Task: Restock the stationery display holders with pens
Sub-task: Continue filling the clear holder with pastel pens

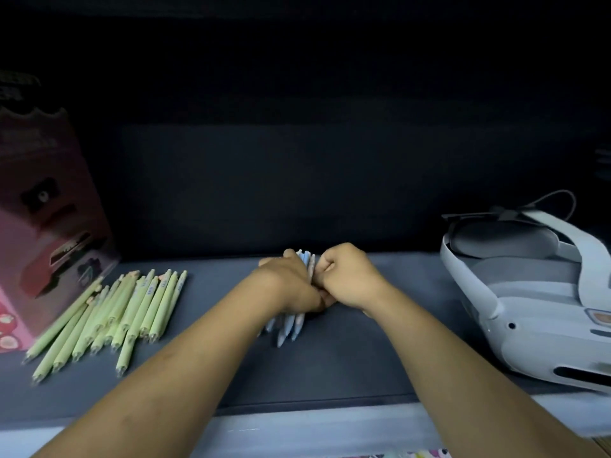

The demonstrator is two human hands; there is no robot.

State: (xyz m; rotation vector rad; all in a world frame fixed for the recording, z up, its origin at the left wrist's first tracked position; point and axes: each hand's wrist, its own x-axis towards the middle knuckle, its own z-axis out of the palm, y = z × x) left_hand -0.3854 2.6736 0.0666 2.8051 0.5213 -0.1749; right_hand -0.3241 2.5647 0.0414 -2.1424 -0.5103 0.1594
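Note:
A bunch of pale blue pens [291,325] lies on the dark shelf [347,365] at the centre, tips toward me. My left hand [287,282] grips the bunch from the left, and my right hand [347,276] closes on it from the right, fingers curled. The two hands touch over the middle of the pens, hiding most of their barrels. A pile of several light green pens [112,319] lies loose on the shelf at the left, apart from both hands.
A pink and red printed box [43,226] stands at the far left, next to the green pens. A white headset [535,292] sits at the right. The shelf's back is dark; a pale front edge [314,431] runs below.

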